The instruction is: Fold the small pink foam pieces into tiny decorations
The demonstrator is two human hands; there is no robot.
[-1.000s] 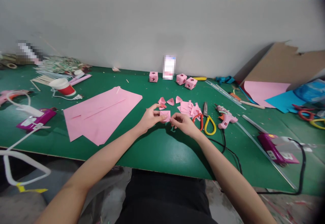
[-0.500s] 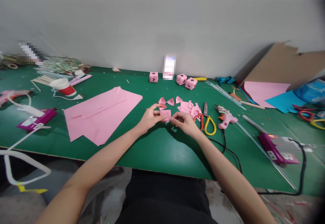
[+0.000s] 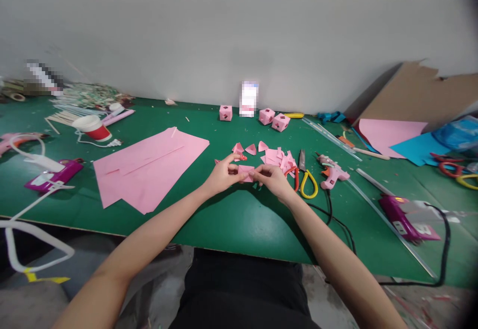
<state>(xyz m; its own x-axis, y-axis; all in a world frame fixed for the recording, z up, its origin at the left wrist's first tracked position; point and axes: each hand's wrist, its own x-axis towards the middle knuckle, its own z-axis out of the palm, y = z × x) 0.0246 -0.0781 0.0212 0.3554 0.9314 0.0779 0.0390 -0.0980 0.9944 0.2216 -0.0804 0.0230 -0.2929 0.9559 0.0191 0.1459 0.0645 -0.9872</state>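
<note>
Between my two hands is a small pink piece of paper (image 3: 246, 170), held just above the green table. My left hand (image 3: 223, 174) pinches its left side, thumb in front. From the right, my right hand (image 3: 271, 177) grips the other edge between thumb and fingertips. Small folded pink paper pieces (image 3: 251, 149) lie just beyond the hands. To their right is a heap of cut pink paper strips (image 3: 279, 160). Scissors with yellow and red handles (image 3: 309, 184) rest beside my right hand.
Pink paper cubes (image 3: 226, 113) and a blurred phone (image 3: 249, 99) stand by the grey partition (image 3: 179, 45). Large pink sheets (image 3: 149, 174) lie left, near a paper cup (image 3: 92, 127). A pink glue gun (image 3: 332, 172) with a black cable and a purple box (image 3: 407, 219) are at right.
The pink paper piece has turned a little and moved slightly right and down. My right fingers have come onto its right edge, and my left hand has shifted slightly.
</note>
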